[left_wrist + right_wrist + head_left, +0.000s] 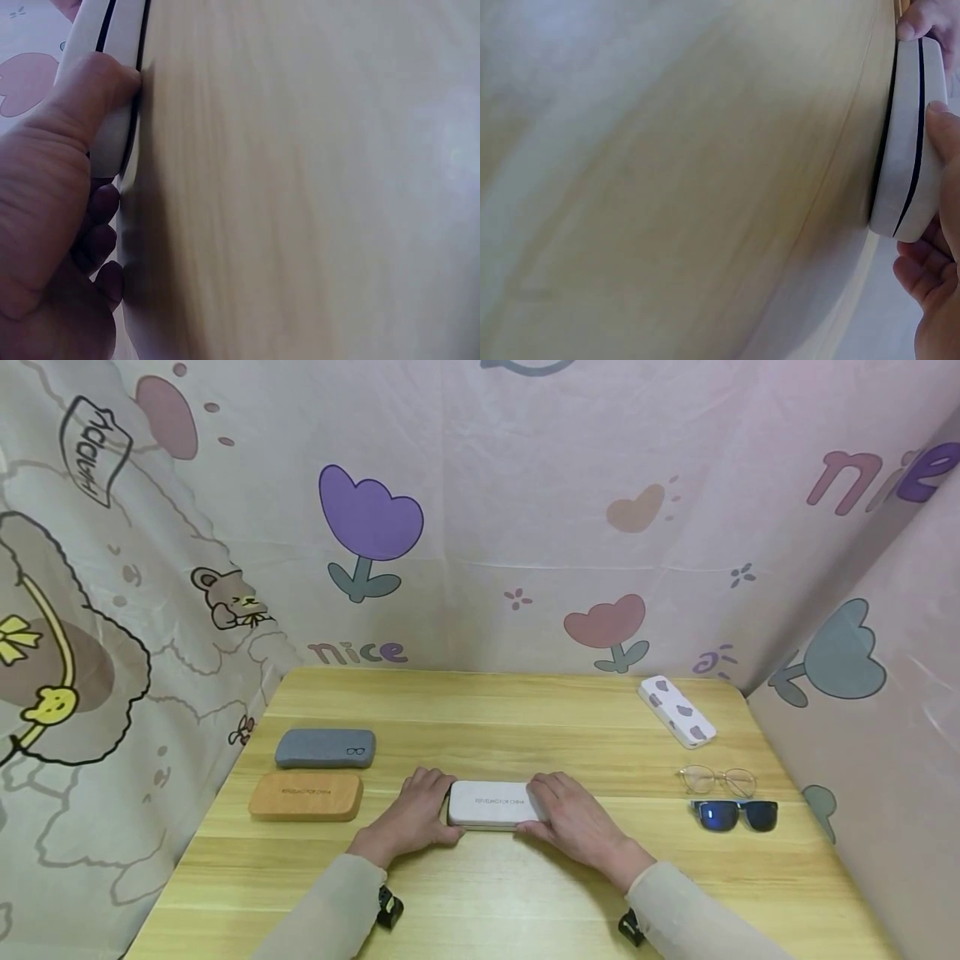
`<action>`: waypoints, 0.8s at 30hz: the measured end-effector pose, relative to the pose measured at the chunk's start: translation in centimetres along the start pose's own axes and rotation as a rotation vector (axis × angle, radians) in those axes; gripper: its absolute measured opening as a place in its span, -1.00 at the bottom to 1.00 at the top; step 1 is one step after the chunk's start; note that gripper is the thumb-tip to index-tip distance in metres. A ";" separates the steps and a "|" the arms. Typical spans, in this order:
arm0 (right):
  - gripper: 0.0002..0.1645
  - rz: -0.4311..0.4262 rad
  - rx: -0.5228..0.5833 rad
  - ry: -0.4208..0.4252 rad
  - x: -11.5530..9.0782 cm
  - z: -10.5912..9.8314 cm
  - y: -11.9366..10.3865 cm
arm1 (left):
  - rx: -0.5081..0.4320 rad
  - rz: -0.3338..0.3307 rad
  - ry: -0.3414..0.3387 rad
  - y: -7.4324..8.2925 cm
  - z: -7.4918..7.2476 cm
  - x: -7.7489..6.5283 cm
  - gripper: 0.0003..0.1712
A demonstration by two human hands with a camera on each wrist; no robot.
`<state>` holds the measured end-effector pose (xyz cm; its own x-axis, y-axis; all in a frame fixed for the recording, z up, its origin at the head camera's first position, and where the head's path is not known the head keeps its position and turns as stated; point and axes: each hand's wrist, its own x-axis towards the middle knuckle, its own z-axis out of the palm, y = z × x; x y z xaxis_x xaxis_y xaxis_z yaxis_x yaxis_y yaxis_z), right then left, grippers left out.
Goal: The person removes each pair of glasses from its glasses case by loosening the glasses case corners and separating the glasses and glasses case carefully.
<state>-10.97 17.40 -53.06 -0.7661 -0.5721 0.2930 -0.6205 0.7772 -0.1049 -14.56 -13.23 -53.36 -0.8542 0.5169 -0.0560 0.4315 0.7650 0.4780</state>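
A white glasses case [491,803] with small lettering on its lid lies lengthwise on the table between both hands. My left hand [416,810] grips its left end, thumb at the near side and fingers round the far side. At the right end my right hand [567,817] holds the case, its fingers over the top and its thumb on the near side. In the right wrist view a dark seam runs along the side of the case [904,142], and the lid looks closed. The left thumb [97,86] presses across that seam in the left wrist view.
Left of the hands lie a grey glasses case [325,749] and an orange-brown one [305,797]. To the right are thin-framed glasses [720,780], dark sunglasses [738,816] and a white case with grey patches [677,711]. Printed curtains surround the wooden table [480,718].
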 end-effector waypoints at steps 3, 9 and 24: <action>-0.17 -0.003 0.005 0.005 0.0 0.0 0.1 | 0.002 0.002 0.000 0.0 0.1 0.0 -0.10; -0.17 -0.005 0.019 0.000 0.0 0.0 0.2 | 0.003 0.002 0.000 -0.1 0.0 0.0 -0.10; -0.13 0.051 0.093 -0.053 0.1 -0.1 0.4 | 0.005 0.000 -0.006 0.0 0.0 0.1 -0.11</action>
<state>-11.23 17.66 -52.98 -0.8031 -0.5477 0.2345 -0.5917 0.7792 -0.2068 -14.62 -13.23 -53.38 -0.8524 0.5193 -0.0607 0.4333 0.7665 0.4740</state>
